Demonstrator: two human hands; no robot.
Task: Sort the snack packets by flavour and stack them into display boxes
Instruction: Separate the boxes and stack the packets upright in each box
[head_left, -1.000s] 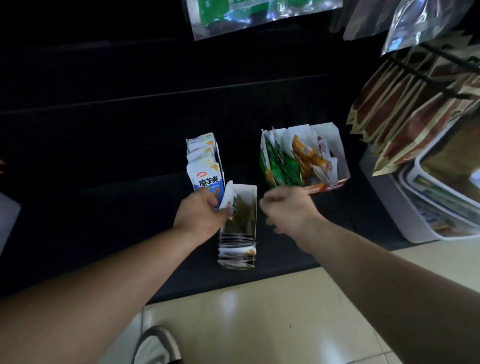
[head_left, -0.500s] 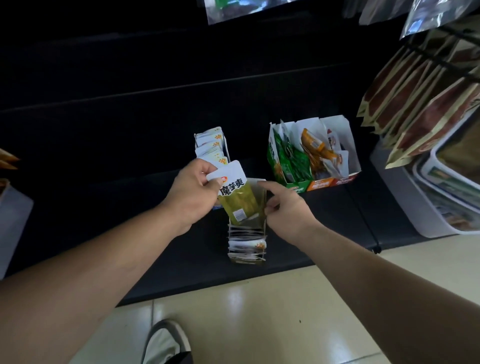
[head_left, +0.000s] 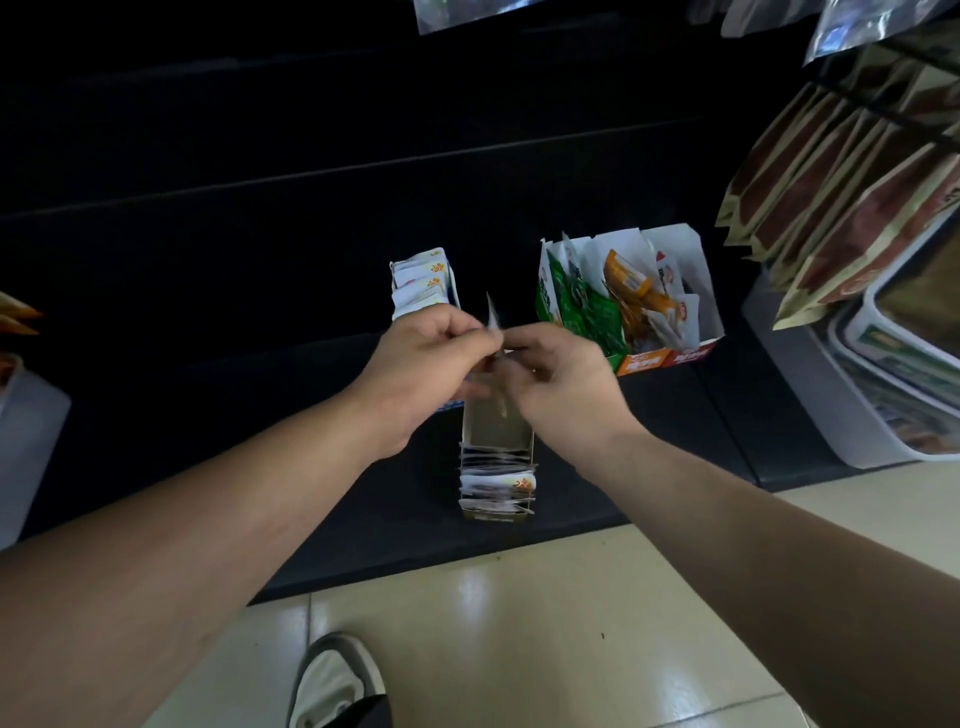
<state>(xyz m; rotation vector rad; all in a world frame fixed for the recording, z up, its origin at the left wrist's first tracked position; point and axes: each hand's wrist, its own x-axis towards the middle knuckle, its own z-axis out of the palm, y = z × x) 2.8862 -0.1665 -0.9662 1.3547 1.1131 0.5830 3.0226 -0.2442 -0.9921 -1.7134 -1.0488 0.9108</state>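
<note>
A narrow display box (head_left: 496, 431) stands on the dark shelf (head_left: 208, 415), with several packets stacked on edge in its near end. Above its far end my left hand (head_left: 426, 358) and my right hand (head_left: 556, 384) meet and pinch one snack packet (head_left: 492, 319) between their fingertips. The packet shows edge-on and is mostly hidden by the fingers. Behind my left hand is a box of white and blue packets (head_left: 423, 283). A wider box (head_left: 670, 358) to the right holds green packets (head_left: 587, 312) and orange packets (head_left: 631, 283).
Brown pouches (head_left: 841, 202) hang on a rack at the right above a grey bin (head_left: 821, 384). Clear bags (head_left: 852, 26) hang at the top. Tiled floor (head_left: 545, 623) and my shoe (head_left: 332, 680) lie below the shelf edge. A pale container (head_left: 26, 441) sits at the left.
My left hand lifted a packet out of the narrow box. My right hand came up to it, and the packet has turned from face-on to edge-on between both hands.
</note>
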